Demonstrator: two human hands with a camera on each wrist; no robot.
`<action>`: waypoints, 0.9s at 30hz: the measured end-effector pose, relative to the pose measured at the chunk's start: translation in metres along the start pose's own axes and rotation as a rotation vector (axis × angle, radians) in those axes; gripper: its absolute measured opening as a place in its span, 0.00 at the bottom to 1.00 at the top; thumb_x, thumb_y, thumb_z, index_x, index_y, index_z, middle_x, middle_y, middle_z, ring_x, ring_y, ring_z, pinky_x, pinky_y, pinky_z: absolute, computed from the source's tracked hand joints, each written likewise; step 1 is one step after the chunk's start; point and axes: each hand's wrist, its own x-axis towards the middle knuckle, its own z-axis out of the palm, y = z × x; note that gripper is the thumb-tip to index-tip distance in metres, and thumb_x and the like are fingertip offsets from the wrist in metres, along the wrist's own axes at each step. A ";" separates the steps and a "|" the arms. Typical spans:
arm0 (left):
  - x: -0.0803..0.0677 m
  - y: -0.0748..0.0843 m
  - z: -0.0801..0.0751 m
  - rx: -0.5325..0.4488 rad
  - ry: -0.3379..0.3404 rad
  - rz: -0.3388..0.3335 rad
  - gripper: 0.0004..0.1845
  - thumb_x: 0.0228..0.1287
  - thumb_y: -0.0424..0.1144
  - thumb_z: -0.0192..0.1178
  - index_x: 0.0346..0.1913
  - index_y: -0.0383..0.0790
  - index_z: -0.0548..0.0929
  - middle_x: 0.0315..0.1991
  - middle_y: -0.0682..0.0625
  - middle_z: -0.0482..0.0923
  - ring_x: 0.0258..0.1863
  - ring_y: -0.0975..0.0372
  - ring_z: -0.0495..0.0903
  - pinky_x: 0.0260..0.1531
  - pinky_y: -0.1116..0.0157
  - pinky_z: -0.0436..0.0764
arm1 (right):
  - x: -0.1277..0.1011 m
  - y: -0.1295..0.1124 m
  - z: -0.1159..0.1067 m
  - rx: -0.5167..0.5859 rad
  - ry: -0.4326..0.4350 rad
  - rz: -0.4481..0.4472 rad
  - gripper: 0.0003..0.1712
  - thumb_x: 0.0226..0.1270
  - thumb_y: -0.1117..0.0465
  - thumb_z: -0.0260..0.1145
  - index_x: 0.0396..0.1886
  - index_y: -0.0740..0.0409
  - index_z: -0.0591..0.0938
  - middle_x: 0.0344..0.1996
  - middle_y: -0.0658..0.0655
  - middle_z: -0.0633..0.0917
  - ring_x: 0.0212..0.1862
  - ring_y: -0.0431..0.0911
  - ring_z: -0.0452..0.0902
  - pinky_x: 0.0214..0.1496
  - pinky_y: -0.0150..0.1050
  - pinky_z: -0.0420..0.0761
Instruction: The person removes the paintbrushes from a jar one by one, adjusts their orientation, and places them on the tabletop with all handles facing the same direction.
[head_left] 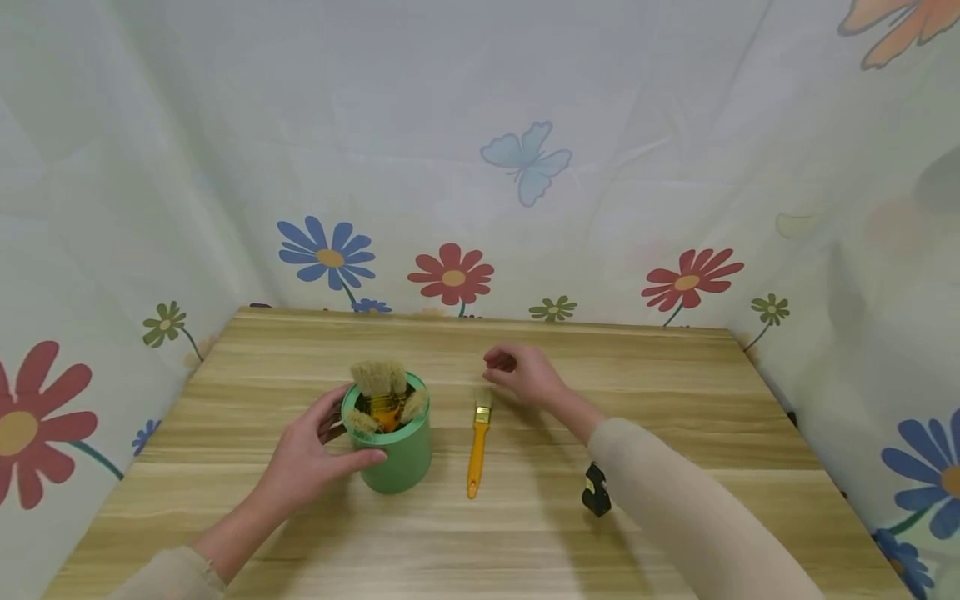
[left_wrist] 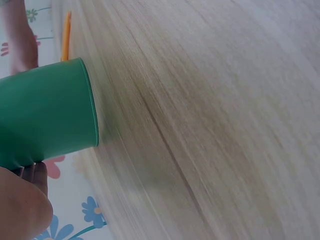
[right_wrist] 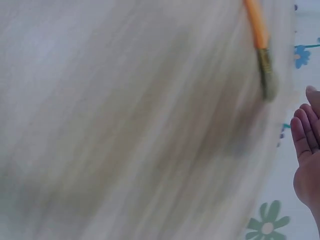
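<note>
My left hand [head_left: 311, 454] is wrapped around the side of the round green plastic cup [head_left: 396, 450], thumb on the near face and fingers around the far side, holding it upright on the pale wooden bench [head_left: 675, 433]. The left wrist view shows the same green wall against my palm, with its base on the wood.

Several brushes with pale bristles [head_left: 378, 377] stand in the cup, bristles up, with an orange handle showing among them. I count at least three tufts, though how many brushes are packed in I cannot tell.

One flat paintbrush with an orange handle [head_left: 477, 446] lies on the bench just right of the cup, apart from it, with its bristles pointing away from me. My right hand [head_left: 525, 373] hovers just beyond its bristle end, fingers loosely curled and holding nothing; in the right wrist view my fingers sit close to the bristles without touching them.

As I judge it, most of the brushes are gathered in the cup and this one is left on the bench.
</note>
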 end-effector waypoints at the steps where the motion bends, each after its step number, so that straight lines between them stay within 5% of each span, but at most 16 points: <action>1: 0.000 0.000 0.000 0.003 0.001 0.001 0.54 0.56 0.49 0.84 0.81 0.41 0.66 0.73 0.39 0.75 0.71 0.43 0.76 0.68 0.45 0.81 | 0.000 -0.003 -0.002 0.010 -0.004 -0.004 0.16 0.74 0.63 0.74 0.56 0.66 0.87 0.47 0.58 0.91 0.49 0.49 0.87 0.55 0.41 0.90; 15: 0.001 0.000 0.001 -0.002 0.000 -0.002 0.54 0.55 0.49 0.84 0.81 0.41 0.66 0.73 0.39 0.75 0.71 0.43 0.76 0.68 0.45 0.81 | -0.018 -0.072 -0.033 0.148 -0.077 -0.200 0.26 0.71 0.60 0.78 0.65 0.62 0.84 0.58 0.60 0.88 0.59 0.52 0.86 0.67 0.46 0.86; 27: 0.000 -0.003 0.001 -0.001 0.006 0.000 0.53 0.55 0.49 0.84 0.80 0.42 0.67 0.73 0.39 0.76 0.71 0.43 0.77 0.67 0.44 0.82 | -0.033 -0.106 -0.032 0.153 -0.193 -0.334 0.36 0.70 0.60 0.78 0.75 0.59 0.77 0.67 0.57 0.84 0.68 0.48 0.81 0.73 0.41 0.81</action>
